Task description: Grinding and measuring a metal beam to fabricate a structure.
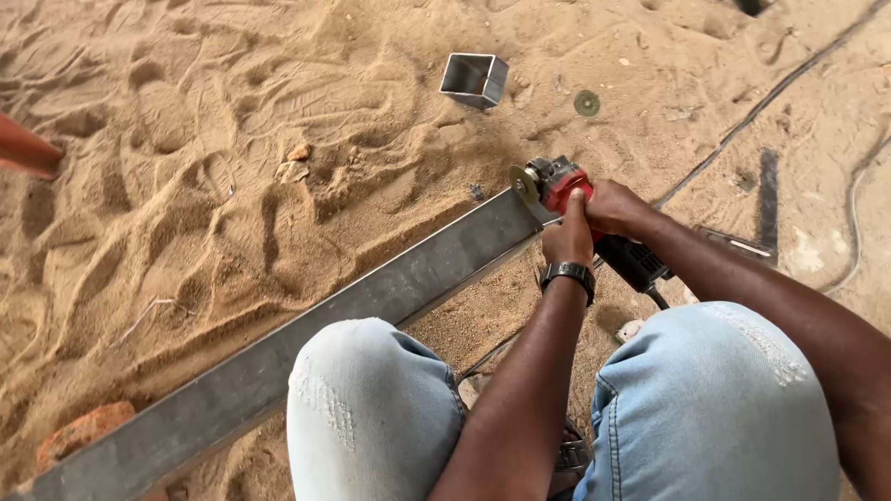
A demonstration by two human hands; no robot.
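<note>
Over the sandy ground (pixel 186 186), both hands grasp a red and black grinder (pixel 594 223). Left hand (pixel 568 237), with a black watch (pixel 568 274) on its wrist, is clenched around the red front part; right hand (pixel 614 206) wraps the body just behind it. Its disc (pixel 523 183) sits at the far end of a long steel tube (pixel 353 315), which lies slantwise on the sand, past the left knee (pixel 371 408) in pale jeans. A short cut-off tube piece (pixel 474 79) lies well apart beyond, with a loose disc (pixel 587 103) near it. A metal square (pixel 766 209) rests to the right, a brick (pixel 83 429) by the tube's near end
</note>
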